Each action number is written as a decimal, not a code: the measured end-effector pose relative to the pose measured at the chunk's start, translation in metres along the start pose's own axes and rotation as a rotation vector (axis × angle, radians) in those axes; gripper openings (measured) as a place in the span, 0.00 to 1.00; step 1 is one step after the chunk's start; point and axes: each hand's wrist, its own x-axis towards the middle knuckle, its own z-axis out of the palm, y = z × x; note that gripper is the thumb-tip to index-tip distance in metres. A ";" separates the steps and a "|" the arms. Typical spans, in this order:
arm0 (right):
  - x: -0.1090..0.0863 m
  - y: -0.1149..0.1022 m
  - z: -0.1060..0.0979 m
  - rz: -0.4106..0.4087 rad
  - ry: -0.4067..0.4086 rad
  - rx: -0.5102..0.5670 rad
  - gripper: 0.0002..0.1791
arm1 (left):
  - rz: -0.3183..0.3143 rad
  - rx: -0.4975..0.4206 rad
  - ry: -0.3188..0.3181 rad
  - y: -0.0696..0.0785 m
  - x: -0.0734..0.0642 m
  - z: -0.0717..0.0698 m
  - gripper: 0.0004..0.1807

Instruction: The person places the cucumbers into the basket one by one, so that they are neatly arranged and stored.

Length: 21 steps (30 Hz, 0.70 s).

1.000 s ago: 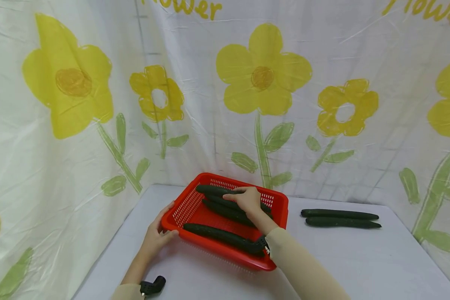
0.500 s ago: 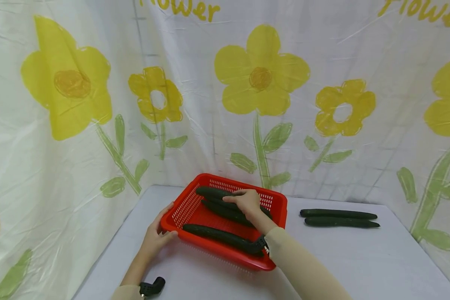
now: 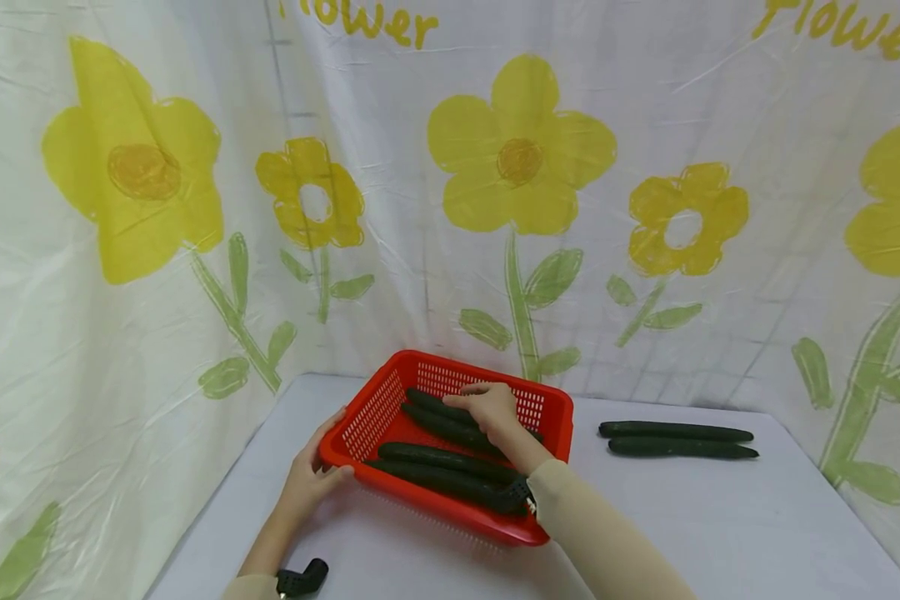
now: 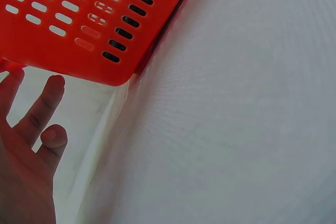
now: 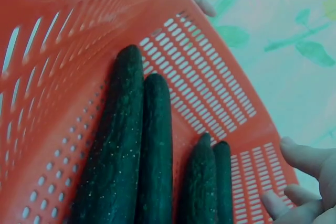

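Observation:
A red perforated plastic basket [image 3: 435, 506] stands on the white table. Two cucumbers [image 3: 450, 477] lie side by side along its front wall, and two darker cucumbers [image 3: 450, 426] lie towards the back. At the basket's left corner, my left hand [image 3: 307, 475] holds the rim, thumb in front and fingers along the side; in the left wrist view some fingertips are off the basket. Over the rear cucumbers is my right hand [image 3: 492, 407]. In the right wrist view its fingers [image 5: 304, 159] are apart, with nothing between them. Its wrist hides the right ends of the cucumbers.
Two more cucumbers [image 3: 678, 439] lie parallel on the white table [image 3: 720, 517], right of the basket. A white sheet [image 3: 390, 292] with yellow flowers hangs behind and to the left of the table. Each wrist wears a black device.
One cucumber has gone from the rear group to the front one, where two now lie together. The right hand has parted from it and stays over the rear ones. The left hand stays put.

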 end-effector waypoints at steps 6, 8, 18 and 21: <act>0.001 0.000 0.000 -0.023 0.008 -0.001 0.30 | 0.011 -0.009 -0.002 0.001 0.000 0.000 0.46; 0.002 -0.001 0.001 -0.025 0.005 0.009 0.30 | 0.010 -0.009 0.000 0.001 -0.001 -0.001 0.46; 0.006 -0.011 -0.010 0.005 -0.052 0.084 0.32 | 0.031 -0.029 0.002 -0.001 -0.001 -0.002 0.47; 0.006 -0.016 -0.024 0.030 -0.075 0.124 0.33 | 0.034 -0.045 0.000 0.000 0.000 -0.001 0.47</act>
